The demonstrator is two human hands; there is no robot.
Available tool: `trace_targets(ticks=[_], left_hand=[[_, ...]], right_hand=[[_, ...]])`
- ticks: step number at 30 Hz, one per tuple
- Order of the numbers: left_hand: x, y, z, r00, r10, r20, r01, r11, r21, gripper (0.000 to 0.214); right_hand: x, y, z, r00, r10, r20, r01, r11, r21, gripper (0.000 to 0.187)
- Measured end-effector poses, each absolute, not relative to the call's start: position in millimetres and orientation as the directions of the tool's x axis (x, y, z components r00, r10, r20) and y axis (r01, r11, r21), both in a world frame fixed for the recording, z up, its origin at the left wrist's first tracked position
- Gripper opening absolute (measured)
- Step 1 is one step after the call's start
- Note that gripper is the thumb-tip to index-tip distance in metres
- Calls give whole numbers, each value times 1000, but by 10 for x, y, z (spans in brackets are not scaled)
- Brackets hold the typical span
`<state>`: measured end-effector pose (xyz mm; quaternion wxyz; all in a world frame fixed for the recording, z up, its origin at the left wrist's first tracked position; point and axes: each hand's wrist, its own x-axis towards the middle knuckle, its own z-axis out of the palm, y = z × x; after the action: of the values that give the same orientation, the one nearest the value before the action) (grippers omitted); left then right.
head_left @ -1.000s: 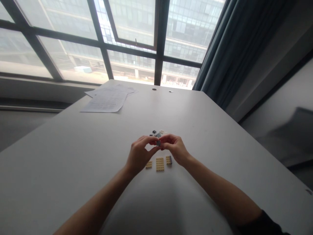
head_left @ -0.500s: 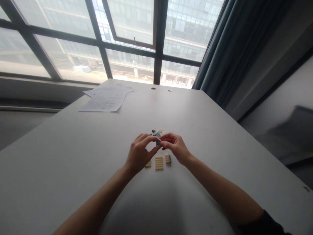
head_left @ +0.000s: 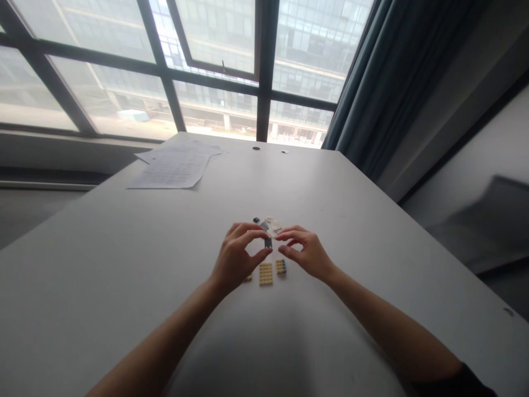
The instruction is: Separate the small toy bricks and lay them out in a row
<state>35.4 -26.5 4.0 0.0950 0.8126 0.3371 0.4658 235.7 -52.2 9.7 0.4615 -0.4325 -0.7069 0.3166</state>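
Between the thumb and forefinger of my left hand [head_left: 237, 253] is a small dark grey building brick [head_left: 268, 242]. My right hand [head_left: 308, 251] is just right of it, thumb and fingers apart, with nothing seen in them. Nearer to me lie a tan studded plate [head_left: 265, 274] and, to its right, a tan and dark grey block [head_left: 281, 267]. Another tan piece [head_left: 248, 278] is partly hidden by my left hand. Behind the hands are white pieces [head_left: 276, 225], a grey studded piece [head_left: 264, 225] and a black piece [head_left: 256, 220].
Several printed paper sheets [head_left: 169, 168] lie at the far left of the white table [head_left: 351, 209]. Two round holes are near its far edge. Beyond stands a large window [head_left: 219, 105], with a dark blue curtain [head_left: 363, 110] on the right.
My right hand has drawn away to the right from the grey brick, its fingers spreading. My left hand still pinches the brick. The whole view has shifted slightly.
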Motion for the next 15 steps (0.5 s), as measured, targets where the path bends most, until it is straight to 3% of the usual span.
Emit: trace_targets(ticks=[5, 15], left_hand=[[370, -285, 32, 368, 616, 697, 460, -772, 440, 16], [472, -325, 5, 410, 607, 681, 505, -773, 385, 15]], right_hand=[[2328, -567, 152, -211, 884, 418, 358, 468, -808, 14], [2322, -483, 66, -103, 993, 55, 176, 73, -982, 18]])
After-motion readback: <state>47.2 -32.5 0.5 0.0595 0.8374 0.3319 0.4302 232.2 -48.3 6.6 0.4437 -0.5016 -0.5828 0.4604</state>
